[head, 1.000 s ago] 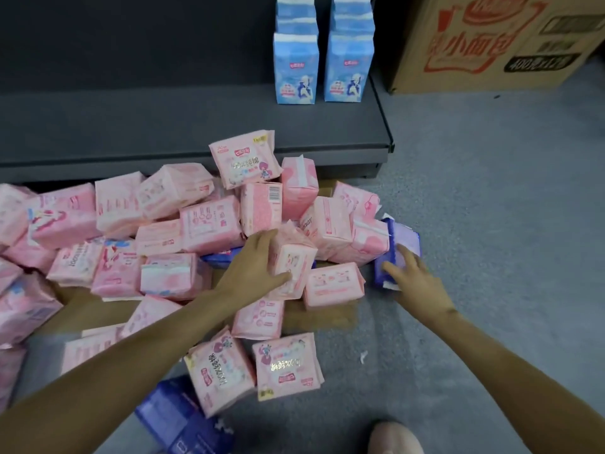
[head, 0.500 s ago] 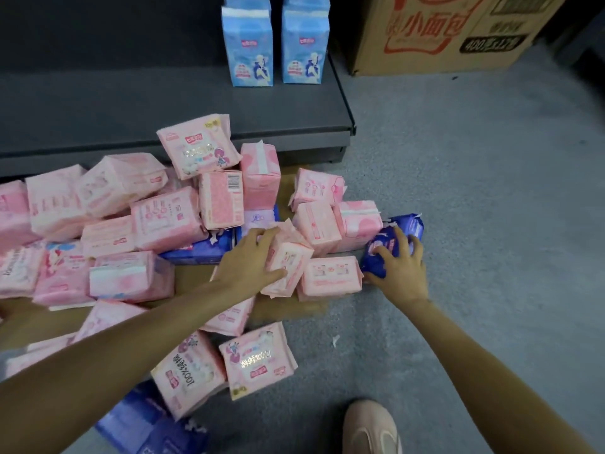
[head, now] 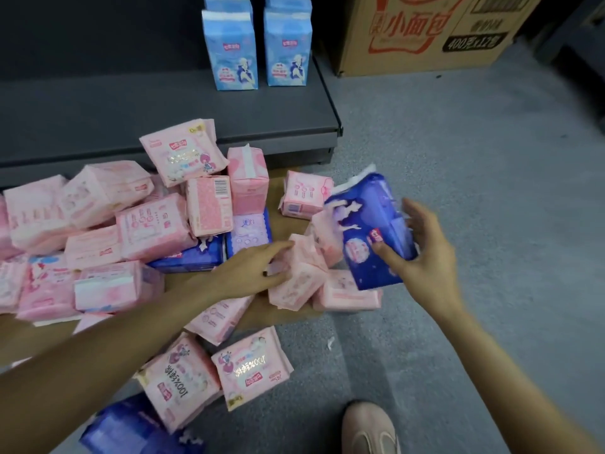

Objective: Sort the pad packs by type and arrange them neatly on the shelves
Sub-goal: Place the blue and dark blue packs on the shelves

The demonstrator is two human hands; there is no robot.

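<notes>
Blue pack (head: 370,231) gripped in right hand (head: 425,253), left hand (head: 252,273) on pink pack (head: 294,283)

Below me: grey speckled carpet floor (head: 458,198). Ahead, a low dark grey metal shelf (head: 131,119) with a dark back panel. A brown printed cardboard carton (head: 425,31) stands on the floor just right of it. Lighting dim, even.
</notes>
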